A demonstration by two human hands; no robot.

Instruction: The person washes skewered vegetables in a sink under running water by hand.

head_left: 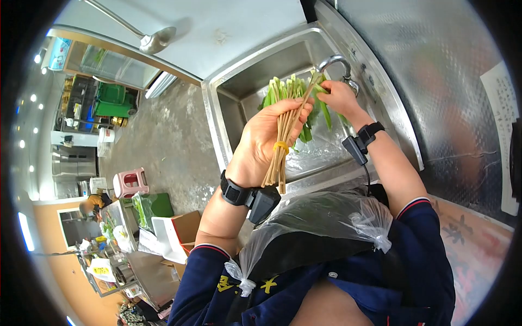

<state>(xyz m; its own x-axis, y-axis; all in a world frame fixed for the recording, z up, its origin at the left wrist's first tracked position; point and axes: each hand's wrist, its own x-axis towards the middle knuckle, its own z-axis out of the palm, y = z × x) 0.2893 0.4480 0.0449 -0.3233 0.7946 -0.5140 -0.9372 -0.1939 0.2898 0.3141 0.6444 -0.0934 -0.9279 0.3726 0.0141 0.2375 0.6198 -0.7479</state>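
Observation:
My left hand (258, 138) is closed around a bundle of thin wooden skewers (279, 155), with a yellow rubber band (281, 145) around their lower part. Leafy green vegetables (289, 87) with pale cut stems sit at the far end of the bundle; whether all are threaded on is hidden. Beside the faucet, my right hand (338, 99) pinches a green piece at the tip of one skewer that stands apart from the bundle. Both hands are over a stainless steel sink (231, 111).
A curved metal faucet (336, 61) rises just beyond my right hand. Up on the left is a metal ladle (157, 41). Across the concrete floor stand a pink stool (130, 182), a green bin (111, 93) and a cardboard box (186, 228). Another person (97, 202) is far left.

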